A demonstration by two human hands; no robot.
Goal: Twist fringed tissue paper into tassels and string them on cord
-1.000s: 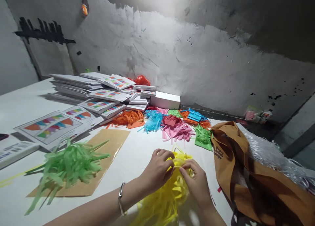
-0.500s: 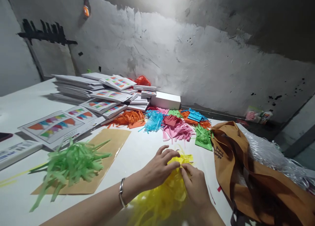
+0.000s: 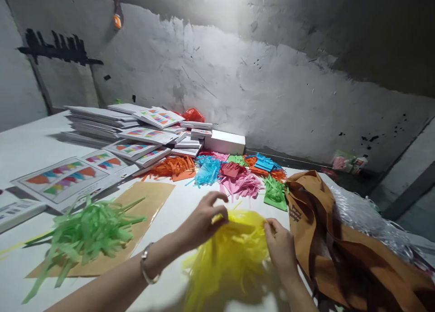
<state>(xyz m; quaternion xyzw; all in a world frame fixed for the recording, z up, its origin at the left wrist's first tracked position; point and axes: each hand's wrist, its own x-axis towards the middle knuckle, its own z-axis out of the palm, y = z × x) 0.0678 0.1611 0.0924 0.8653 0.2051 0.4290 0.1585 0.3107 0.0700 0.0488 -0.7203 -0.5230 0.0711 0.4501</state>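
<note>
A bunch of fringed yellow tissue paper [image 3: 234,248] hangs between my hands, its strips spreading down over the white table. My left hand [image 3: 205,219], with a silver bangle at the wrist, pinches its upper left edge while the other fingers curl above. At the right corner, my right hand [image 3: 280,244] grips it between thumb and fingers. The lower strips look blurred. Just beyond my hands lie pink tissue fringe [image 3: 243,185], a dark red folded piece [image 3: 233,169] and a green fringe bundle [image 3: 276,192].
Green tissue strips [image 3: 91,232] rest on a brown paper sheet [image 3: 152,203] at left. Behind are printed packets [image 3: 91,178] and a white box [image 3: 224,142] near the wall. Blue [image 3: 209,169] and orange fringe [image 3: 170,167] lie centrally. A brown bag [image 3: 316,221] and clear plastic [image 3: 360,212] occupy the right.
My hands, close together before, have moved apart, left hand leftward and right hand rightward. The yellow tissue fringe is now spread wider between them. The view has shifted slightly.
</note>
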